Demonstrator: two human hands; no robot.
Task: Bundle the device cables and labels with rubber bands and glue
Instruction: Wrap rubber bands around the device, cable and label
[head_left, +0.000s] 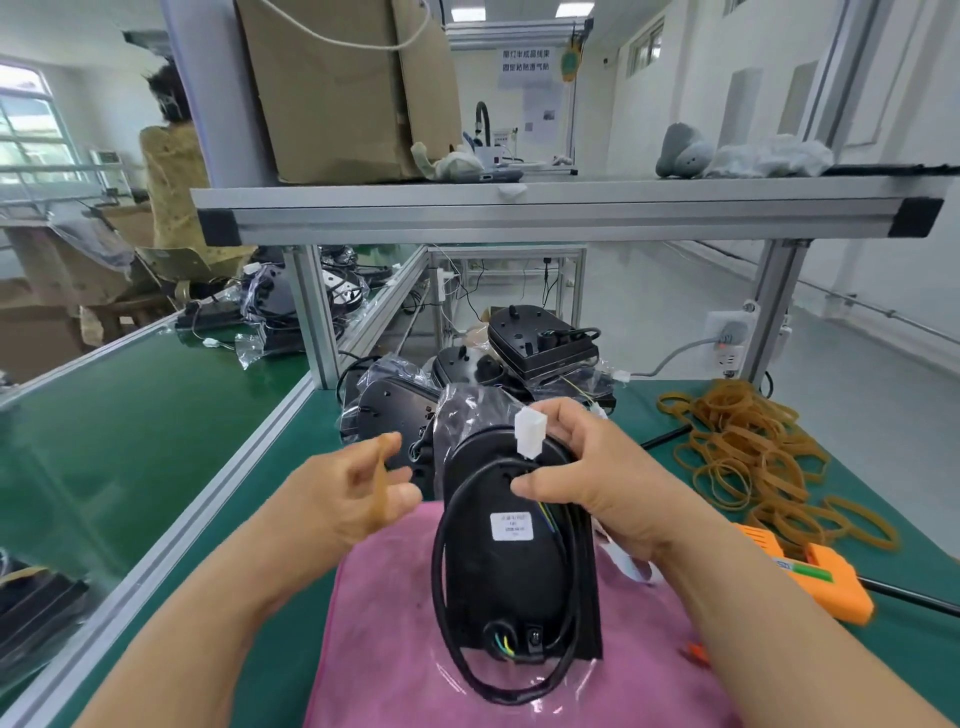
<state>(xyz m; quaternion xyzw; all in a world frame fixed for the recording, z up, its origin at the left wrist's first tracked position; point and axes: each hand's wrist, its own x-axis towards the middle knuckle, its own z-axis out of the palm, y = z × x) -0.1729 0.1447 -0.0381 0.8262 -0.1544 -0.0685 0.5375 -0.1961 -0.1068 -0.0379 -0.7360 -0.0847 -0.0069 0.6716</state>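
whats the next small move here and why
Probably bring the left hand across and slip its rubber band over the white connector, onto the gathered black cable. The band is already stretched across that hand. The right hand pinches the looped cable together just below the connector, against the black device, and no band is around it yet.

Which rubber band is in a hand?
The rubber band held by the left hand; all the others lie in a loose pile on the green table.
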